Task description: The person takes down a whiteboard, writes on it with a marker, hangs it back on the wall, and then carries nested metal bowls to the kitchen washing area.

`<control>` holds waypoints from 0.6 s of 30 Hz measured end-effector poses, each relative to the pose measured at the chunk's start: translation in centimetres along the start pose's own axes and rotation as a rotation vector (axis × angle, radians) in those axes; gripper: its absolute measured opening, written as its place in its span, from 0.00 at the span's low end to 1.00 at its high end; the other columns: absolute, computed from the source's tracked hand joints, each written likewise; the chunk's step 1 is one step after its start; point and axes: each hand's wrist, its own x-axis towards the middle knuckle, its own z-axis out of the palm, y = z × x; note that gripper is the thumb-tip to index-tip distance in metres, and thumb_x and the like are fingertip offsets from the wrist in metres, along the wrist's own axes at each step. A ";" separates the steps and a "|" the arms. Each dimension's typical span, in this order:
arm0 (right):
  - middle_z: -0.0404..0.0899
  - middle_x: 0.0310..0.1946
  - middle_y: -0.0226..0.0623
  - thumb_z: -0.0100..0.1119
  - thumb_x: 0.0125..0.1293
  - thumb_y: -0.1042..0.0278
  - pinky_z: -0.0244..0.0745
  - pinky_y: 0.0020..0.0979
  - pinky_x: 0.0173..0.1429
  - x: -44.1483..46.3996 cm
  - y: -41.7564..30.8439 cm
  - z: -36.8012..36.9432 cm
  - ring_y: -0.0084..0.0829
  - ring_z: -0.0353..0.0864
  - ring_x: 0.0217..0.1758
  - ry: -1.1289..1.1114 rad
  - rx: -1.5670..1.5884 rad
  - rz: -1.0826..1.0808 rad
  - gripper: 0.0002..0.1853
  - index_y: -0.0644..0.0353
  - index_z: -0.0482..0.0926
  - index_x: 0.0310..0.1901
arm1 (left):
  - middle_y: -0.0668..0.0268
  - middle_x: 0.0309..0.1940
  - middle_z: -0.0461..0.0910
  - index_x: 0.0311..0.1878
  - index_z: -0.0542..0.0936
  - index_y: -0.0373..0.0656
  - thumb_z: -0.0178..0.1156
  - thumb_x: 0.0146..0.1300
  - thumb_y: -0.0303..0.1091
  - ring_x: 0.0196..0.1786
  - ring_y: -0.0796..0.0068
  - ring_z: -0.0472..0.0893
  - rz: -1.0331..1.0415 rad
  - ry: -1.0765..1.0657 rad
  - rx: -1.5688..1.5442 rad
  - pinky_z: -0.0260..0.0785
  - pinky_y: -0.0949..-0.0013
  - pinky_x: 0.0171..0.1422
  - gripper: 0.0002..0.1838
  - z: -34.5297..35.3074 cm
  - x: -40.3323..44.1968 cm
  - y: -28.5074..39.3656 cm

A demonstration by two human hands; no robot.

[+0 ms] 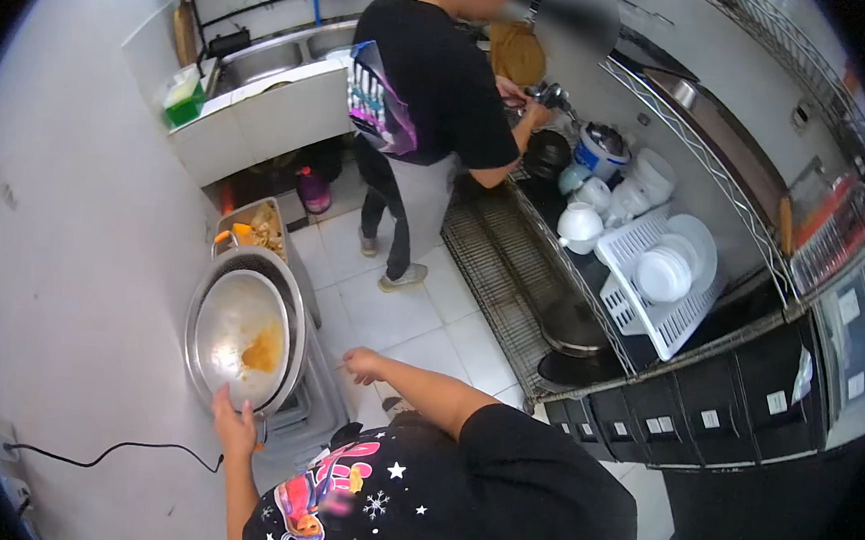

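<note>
A shallow metal bowl (223,321) with a brown-orange stain inside sits tilted in a larger metal pot (197,294) at the left. My left hand (231,422) is at the bowl's near rim, with fingers and thumb gripping its edge. To the right of the pot, my right hand (364,366) is raised over the floor, its fingers curled together and nothing visible in them. A container (280,221) of food scraps stands behind the pot.
Another person (416,78) stands at the rack ahead, handling metal items. White crockery (581,225) and a dish rack (684,328) are on the right shelf, above black bins (703,414). Sinks (266,63) lie at the back left. A cable (129,444) hangs along the left wall.
</note>
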 end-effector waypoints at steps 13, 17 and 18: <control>0.76 0.40 0.47 0.48 0.51 0.64 0.69 0.38 0.52 -7.0 30.1 -6.9 0.44 0.74 0.46 0.647 -0.755 -0.082 0.16 0.62 0.77 0.40 | 0.52 0.62 0.56 0.63 0.57 0.46 0.60 0.51 0.43 0.65 0.52 0.54 -0.001 -0.276 0.081 0.44 0.38 0.62 0.37 -1.8 0.1 2.4; 0.75 0.44 0.49 0.48 0.50 0.62 0.68 0.38 0.53 -18.0 35.4 -3.5 0.46 0.74 0.48 0.661 -0.568 0.357 0.17 0.63 0.78 0.37 | 0.51 0.62 0.56 0.63 0.57 0.46 0.61 0.51 0.42 0.65 0.52 0.55 0.070 -0.265 0.053 0.43 0.39 0.62 0.37 -1.8 0.0 2.1; 0.75 0.44 0.49 0.48 0.49 0.63 0.69 0.37 0.53 -20.1 36.1 -2.7 0.46 0.74 0.47 0.594 -0.547 0.452 0.16 0.63 0.78 0.36 | 0.51 0.62 0.56 0.63 0.57 0.46 0.61 0.51 0.42 0.65 0.52 0.55 0.082 -0.265 0.048 0.43 0.39 0.62 0.37 -1.9 0.0 2.2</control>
